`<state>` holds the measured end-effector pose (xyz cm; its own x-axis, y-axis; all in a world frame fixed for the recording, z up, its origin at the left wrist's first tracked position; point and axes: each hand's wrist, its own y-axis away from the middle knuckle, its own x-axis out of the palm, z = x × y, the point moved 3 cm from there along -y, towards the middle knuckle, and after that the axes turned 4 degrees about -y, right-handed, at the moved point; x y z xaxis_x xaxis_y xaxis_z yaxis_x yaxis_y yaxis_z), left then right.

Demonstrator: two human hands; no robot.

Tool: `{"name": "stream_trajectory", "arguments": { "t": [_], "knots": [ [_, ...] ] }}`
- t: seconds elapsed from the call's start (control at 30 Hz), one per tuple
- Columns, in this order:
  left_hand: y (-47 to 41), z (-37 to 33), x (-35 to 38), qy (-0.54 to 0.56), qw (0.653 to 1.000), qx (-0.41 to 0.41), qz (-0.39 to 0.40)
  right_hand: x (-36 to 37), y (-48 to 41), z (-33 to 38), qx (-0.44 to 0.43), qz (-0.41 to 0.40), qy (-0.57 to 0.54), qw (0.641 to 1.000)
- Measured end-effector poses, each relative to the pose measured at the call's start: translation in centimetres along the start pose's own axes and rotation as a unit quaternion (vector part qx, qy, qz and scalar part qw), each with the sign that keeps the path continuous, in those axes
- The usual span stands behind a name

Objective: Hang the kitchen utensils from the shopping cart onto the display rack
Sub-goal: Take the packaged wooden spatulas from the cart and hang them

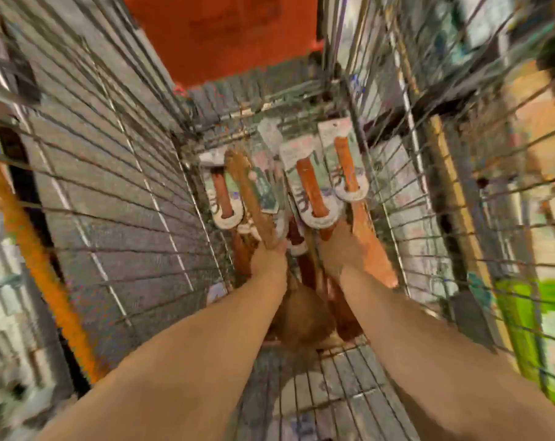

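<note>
Your left hand (pixel 268 261) closed around the lower end of a wooden utensil (pixel 249 189), your right hand (pixel 335 249) just beside an orange spatula (pixel 370 246), its grip too blurred to tell, both hands deep in the wire shopping cart (pixel 110 186), carded utensils (pixel 314 192) at the far end of the cart.

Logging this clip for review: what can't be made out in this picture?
Head view, motion blur throughout:
Print on the utensil cards: smeared.
Right hand: fingers hidden among utensils, grip unclear.
Wooden utensil in left hand: lower end covered by the hand.
Display rack: out of frame.
</note>
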<state>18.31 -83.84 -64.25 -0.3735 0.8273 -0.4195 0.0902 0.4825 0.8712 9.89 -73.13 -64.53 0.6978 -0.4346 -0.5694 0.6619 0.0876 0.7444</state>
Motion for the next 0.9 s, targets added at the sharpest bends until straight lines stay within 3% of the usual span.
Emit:
{"name": "stream_trajectory", "arguments": {
  "t": [0.1,0.23,0.53,0.7,0.9],
  "knots": [
    [-0.5,0.8,1.0,0.002,1.000,0.009,0.000,0.8,0.5,-0.8,-0.021,-0.056,-0.068,0.996],
    [-0.6,0.8,1.6,-0.073,0.994,0.077,-0.018,1.4,0.4,-1.8,-0.045,-0.097,-0.115,0.988],
    [0.6,0.7,1.5,-0.110,0.983,0.128,-0.068,1.0,1.7,-1.7,-0.075,-0.123,-0.086,0.986],
    [3.3,0.3,0.2,-0.116,0.969,0.198,-0.093,-0.3,3.4,-0.1,-0.068,-0.146,0.001,0.987],
    [9.5,-1.8,-3.6,-0.117,0.950,0.273,-0.098,-3.9,8.6,3.2,-0.107,-0.167,-0.023,0.980]
  ]
}}
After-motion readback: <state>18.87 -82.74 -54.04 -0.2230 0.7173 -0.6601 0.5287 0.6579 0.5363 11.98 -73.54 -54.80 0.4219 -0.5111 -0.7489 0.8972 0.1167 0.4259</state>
